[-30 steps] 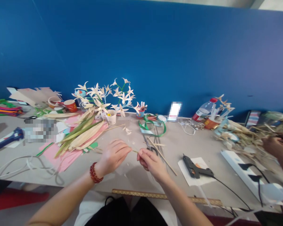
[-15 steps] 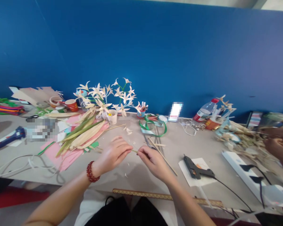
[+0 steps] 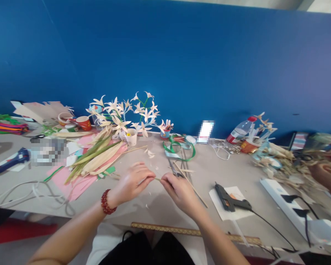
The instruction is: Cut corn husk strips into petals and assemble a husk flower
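Over the middle of the table, my left hand (image 3: 136,181) and my right hand (image 3: 180,188) face each other, fingertips pinched. A thin yellow-green strip (image 3: 157,179) spans the small gap between them, one end in each hand. Fingers hide most of it, so its full length does not show. Just beyond my right hand lie scissors (image 3: 176,170), partly covered by it, along with several thin sticks (image 3: 195,189). To the left of my left hand is a pile of pale and green dried husks (image 3: 99,158). Small pale scraps (image 3: 150,152) are scattered around.
Pale handmade flowers (image 3: 121,119) stand in cups at the back. A green ribbon coil (image 3: 193,151) lies behind my right hand. To the right are a black glue gun (image 3: 231,200), a white power strip (image 3: 283,206) and another person's hand (image 3: 324,180). A blue glue gun (image 3: 12,161) lies far left.
Both my hands keep almost the same place and grip on the strip, with my right fingers slightly shifted. At the far right, the other person's hand has moved a little.
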{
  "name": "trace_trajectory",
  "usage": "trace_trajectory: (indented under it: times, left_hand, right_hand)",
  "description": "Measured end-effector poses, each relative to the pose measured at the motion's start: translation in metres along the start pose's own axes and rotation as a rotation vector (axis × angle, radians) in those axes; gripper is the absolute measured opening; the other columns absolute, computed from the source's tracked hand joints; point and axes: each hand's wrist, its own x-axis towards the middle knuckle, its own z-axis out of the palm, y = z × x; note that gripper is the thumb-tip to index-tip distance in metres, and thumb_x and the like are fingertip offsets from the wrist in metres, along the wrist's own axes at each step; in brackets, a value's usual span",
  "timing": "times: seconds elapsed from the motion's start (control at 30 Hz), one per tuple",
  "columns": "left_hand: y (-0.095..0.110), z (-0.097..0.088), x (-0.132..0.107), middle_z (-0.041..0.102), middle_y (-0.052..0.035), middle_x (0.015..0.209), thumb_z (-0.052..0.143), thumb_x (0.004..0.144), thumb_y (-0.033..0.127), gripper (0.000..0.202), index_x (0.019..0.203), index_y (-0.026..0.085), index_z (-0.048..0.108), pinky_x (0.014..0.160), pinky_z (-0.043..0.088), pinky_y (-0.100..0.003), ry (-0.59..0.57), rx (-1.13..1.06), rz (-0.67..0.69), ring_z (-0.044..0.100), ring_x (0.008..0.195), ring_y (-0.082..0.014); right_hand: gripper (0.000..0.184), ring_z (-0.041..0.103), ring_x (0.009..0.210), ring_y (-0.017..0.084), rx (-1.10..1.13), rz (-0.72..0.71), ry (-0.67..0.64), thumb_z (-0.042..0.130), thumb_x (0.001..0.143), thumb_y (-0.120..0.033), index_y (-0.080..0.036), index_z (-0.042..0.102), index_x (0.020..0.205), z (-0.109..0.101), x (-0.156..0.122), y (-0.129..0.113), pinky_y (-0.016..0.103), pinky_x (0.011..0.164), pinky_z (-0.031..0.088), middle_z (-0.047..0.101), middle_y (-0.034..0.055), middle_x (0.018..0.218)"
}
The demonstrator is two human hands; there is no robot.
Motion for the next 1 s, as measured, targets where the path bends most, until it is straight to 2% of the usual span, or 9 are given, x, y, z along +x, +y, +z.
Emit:
trace_trajectory:
  times: [0.17,0.23,0.33,0.43,0.63,0.8,0.87,0.93,1.0]
  left_hand:
    - [0.001,-0.002,0.0,0.073,-0.003,0.091,0.048,0.094,0.019,0.017,0.099,0.021,0.065,0.104,0.039,-0.043,-0.003,-0.013,-0.007,0.065,0.082,-0.0158]
    - [0.002,-0.003,0.001,0.073,-0.003,0.091,0.048,0.094,0.02,0.017,0.099,0.021,0.065,0.103,0.04,-0.043,-0.013,-0.02,-0.021,0.065,0.082,-0.0159]
    - [0.003,-0.003,0.003,0.072,-0.0034,0.084,0.047,0.095,0.025,0.019,0.096,0.02,0.066,0.093,0.046,-0.038,-0.041,-0.057,-0.075,0.063,0.079,-0.0163]
    - [0.002,-0.003,0.003,0.07,-0.0036,0.079,0.046,0.096,0.029,0.023,0.094,0.019,0.067,0.081,0.049,-0.031,-0.078,-0.098,-0.133,0.063,0.078,-0.0162]
    - [-0.001,-0.006,0.002,0.073,-0.0023,0.087,0.048,0.095,0.025,0.019,0.097,0.021,0.066,0.101,0.039,-0.038,-0.142,-0.063,0.014,0.065,0.081,-0.0148]
    - [0.001,-0.007,0.003,0.071,-0.0017,0.085,0.046,0.094,0.021,0.018,0.094,0.021,0.064,0.101,0.037,-0.039,-0.162,0.014,0.013,0.063,0.079,-0.0149]
    - [0.003,-0.006,0.004,0.07,-0.0023,0.084,0.046,0.094,0.02,0.018,0.092,0.02,0.063,0.098,0.039,-0.038,-0.148,0.012,-0.016,0.062,0.079,-0.0156]
    - [0.005,-0.004,0.005,0.07,-0.0028,0.082,0.046,0.093,0.019,0.017,0.09,0.019,0.063,0.093,0.042,-0.037,-0.134,-0.006,-0.051,0.061,0.078,-0.0161]
    - [0.009,-0.003,0.006,0.068,-0.0029,0.08,0.047,0.093,0.02,0.017,0.086,0.018,0.062,0.085,0.044,-0.034,-0.13,-0.04,-0.08,0.06,0.077,-0.0162]
  right_hand:
    - [0.029,0.062,0.061,0.017,-0.017,0.033,-0.023,0.034,0.101,-0.033,-0.021,0.057,0.087,0.0,0.002,0.002,0.024,0.057,0.035,0.065,0.0018,0.067]
    - [0.026,0.063,0.064,0.018,-0.057,0.02,-0.002,0.04,0.099,-0.038,-0.02,0.057,0.091,0.003,0.002,0.002,0.024,0.058,0.035,0.066,0.0026,0.07]
    - [0.026,0.063,0.067,0.02,-0.153,-0.039,0.062,0.049,0.095,-0.044,-0.019,0.057,0.097,0.006,0.003,0.003,0.025,0.059,0.035,0.068,0.0055,0.078]
    - [0.027,0.062,0.065,0.018,-0.195,-0.093,0.064,0.041,0.099,-0.037,-0.02,0.059,0.089,0.006,0.005,0.004,0.026,0.058,0.034,0.068,0.0059,0.076]
    - [0.031,0.06,0.062,0.016,-0.082,-0.058,-0.079,0.038,0.1,-0.036,-0.021,0.059,0.084,-0.002,0.008,0.008,0.025,0.056,0.033,0.065,0.0016,0.069]
    - [0.043,0.061,0.062,0.014,0.093,0.012,-0.202,0.028,0.103,-0.037,-0.021,0.057,0.075,-0.007,0.008,0.014,0.023,0.061,0.038,0.063,-0.0023,0.061]
    - [0.036,0.063,0.068,0.016,0.041,-0.004,-0.151,0.035,0.101,-0.042,-0.021,0.061,0.086,-0.009,0.007,0.013,0.026,0.065,0.04,0.067,0.0003,0.073]
    - [0.03,0.064,0.083,0.021,-0.059,-0.083,-0.051,0.047,0.096,-0.046,-0.02,0.059,0.105,-0.009,0.007,0.01,0.03,0.073,0.043,0.07,0.0067,0.093]
    - [0.029,0.063,0.091,0.024,-0.146,-0.178,0.005,0.051,0.095,-0.042,-0.018,0.057,0.11,-0.007,0.006,0.004,0.033,0.078,0.043,0.068,0.011,0.099]
